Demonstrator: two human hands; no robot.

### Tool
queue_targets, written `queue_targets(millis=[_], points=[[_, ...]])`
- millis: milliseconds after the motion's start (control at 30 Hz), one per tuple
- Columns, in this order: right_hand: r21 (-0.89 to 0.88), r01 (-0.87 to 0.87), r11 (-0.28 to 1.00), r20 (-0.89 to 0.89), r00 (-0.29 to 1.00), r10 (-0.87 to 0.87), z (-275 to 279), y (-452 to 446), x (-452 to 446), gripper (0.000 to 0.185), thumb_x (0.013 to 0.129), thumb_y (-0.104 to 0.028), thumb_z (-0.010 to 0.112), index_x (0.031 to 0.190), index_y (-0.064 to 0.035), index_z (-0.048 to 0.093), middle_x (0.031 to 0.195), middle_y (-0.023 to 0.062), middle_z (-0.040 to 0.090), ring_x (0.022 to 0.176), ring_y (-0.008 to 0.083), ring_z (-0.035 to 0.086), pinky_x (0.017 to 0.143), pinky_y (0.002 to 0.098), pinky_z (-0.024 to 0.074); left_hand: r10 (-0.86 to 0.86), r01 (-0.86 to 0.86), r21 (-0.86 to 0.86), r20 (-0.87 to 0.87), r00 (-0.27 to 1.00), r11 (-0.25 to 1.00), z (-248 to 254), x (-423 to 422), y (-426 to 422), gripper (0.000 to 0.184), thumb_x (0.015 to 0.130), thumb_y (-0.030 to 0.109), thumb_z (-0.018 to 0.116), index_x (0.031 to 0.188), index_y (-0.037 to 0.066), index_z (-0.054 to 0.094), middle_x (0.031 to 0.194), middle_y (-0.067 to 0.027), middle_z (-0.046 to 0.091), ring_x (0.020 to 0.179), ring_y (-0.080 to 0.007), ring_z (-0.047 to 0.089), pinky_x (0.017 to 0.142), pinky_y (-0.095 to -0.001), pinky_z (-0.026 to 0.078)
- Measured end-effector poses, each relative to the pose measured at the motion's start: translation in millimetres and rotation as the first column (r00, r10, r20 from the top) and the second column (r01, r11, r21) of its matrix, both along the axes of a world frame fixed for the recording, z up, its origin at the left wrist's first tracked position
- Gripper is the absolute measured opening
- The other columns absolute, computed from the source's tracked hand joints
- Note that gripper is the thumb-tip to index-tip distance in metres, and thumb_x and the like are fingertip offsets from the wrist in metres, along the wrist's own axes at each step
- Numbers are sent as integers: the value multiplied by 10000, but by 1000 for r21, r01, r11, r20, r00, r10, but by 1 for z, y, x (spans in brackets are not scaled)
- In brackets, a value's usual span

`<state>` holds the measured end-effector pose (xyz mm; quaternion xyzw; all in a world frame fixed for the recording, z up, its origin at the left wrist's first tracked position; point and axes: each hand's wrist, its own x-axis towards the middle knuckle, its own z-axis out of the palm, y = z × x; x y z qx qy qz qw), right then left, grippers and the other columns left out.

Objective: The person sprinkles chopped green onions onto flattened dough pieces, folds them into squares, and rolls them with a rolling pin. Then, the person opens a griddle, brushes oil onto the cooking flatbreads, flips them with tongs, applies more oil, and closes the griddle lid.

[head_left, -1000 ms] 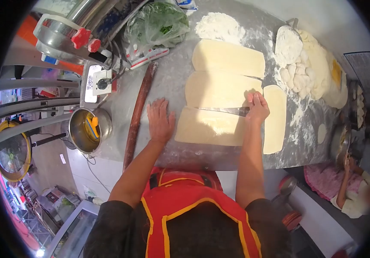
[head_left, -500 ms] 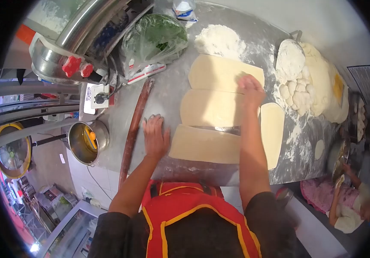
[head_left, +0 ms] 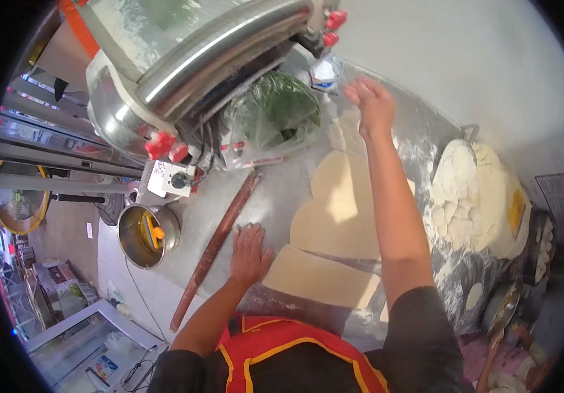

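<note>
My left hand lies flat on the steel worktop, fingers stretched out, just right of a long brown rolling pin. My right hand is raised at the far side with its fingers curled in; whatever it may hold is hidden. Below it is a patch of pale flour, and a blue-and-white packet stands close to its left. Three flat dough sheets lie in a column: the far sheet, the middle sheet and the near sheet. My right forearm covers their right side.
A dough sheeter with red knobs fills the far left. Greens in a clear plastic bag sit below it. A steel pot stands at the left edge. A big dough mass and flour lie right. Another person's arm shows lower right.
My right hand has gone from the far dough sheet up and away, past the flour. My left hand stays flat by the rolling pin. The view has shifted toward the sheeter.
</note>
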<state>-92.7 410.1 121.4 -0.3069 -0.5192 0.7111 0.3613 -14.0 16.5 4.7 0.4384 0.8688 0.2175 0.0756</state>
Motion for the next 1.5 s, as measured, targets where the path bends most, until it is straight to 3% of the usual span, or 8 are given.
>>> queue_targets(millis=[100, 267, 700, 867, 1000, 1167, 1367, 1500], points=[[384, -149, 911, 264, 963, 46, -13, 27, -64, 219, 863, -19, 545, 1048, 80, 605, 886, 164, 665, 794, 232, 669, 718, 334, 547, 7, -7, -17, 13, 1000, 1000, -2, 0, 0, 519, 841, 283, 556, 1259, -5, 449, 1305, -183, 446, 1265, -371, 368, 1096, -551, 196], [762, -595, 256, 646, 676, -355, -69, 75, -123, 191, 816, -116, 522, 894, -6, 657, 824, 213, 666, 781, 353, 661, 701, 440, 512, 3, -4, 28, 42, 999, 1000, -1, -2, -2, 514, 840, 291, 564, 1247, -6, 461, 1310, -182, 447, 1252, -374, 385, 1085, -547, 223], [764, -507, 400, 637, 690, -343, -62, 64, -122, 181, 796, -120, 567, 849, 25, 661, 844, 236, 656, 750, 364, 656, 707, 458, 515, -5, 3, 46, 54, 999, 999, 6, -5, 0, 511, 829, 282, 589, 1227, -15, 467, 1293, -180, 461, 1234, -367, 406, 1086, -538, 241], [31, -203, 979, 370, 912, 177, -56, 65, -103, 76, 840, -84, 600, 790, -30, 618, 663, 6, 584, 629, 128, 592, 562, 283, 483, -25, 25, 71, -4, 1000, 997, 6, -5, -1, 519, 822, 260, 593, 1240, -15, 455, 1302, -185, 449, 1239, -371, 397, 1092, -539, 231], [-452, -193, 871, -45, 980, 194, -41, 37, -31, 26, 863, -30, 595, 879, -9, 593, 753, 8, 568, 673, 82, 545, 531, 211, 411, -24, 24, 27, -27, 999, 999, -5, -1, -5, 539, 817, 243, 594, 1264, -14, 436, 1310, -192, 438, 1257, -369, 376, 1102, -541, 215], [-435, -394, 809, -146, 918, 368, -40, -95, 151, 83, 889, 15, 527, 934, 45, 589, 760, 34, 537, 617, 96, 427, 543, 202, 340, -9, 11, 46, -33, 999, 999, -10, 2, -2, 538, 824, 228, 580, 1279, -10, 419, 1321, -177, 426, 1273, -358, 354, 1113, -535, 193], [-478, 458, 749, 317, 885, -339, -49, -207, 322, 144, 883, 34, 541, 1021, 62, 573, 878, 92, 601, 733, 158, 583, 693, 240, 517, -10, 21, 127, -86, 996, 992, -11, 1, -3, 465, 828, 188, 581, 1230, -2, 444, 1307, -167, 440, 1258, -362, 362, 1105, -515, 208], [-54, 745, 665, 299, 648, -701, -98, -232, 389, 133, 917, 1, 499, 1021, 40, 572, 866, 91, 597, 719, 145, 572, 700, 261, 523, -33, 49, 192, -84, 996, 980, -8, 1, -4, 435, 843, 193, 566, 1211, -6, 446, 1280, -177, 459, 1235, -363, 375, 1087, -509, 225]])
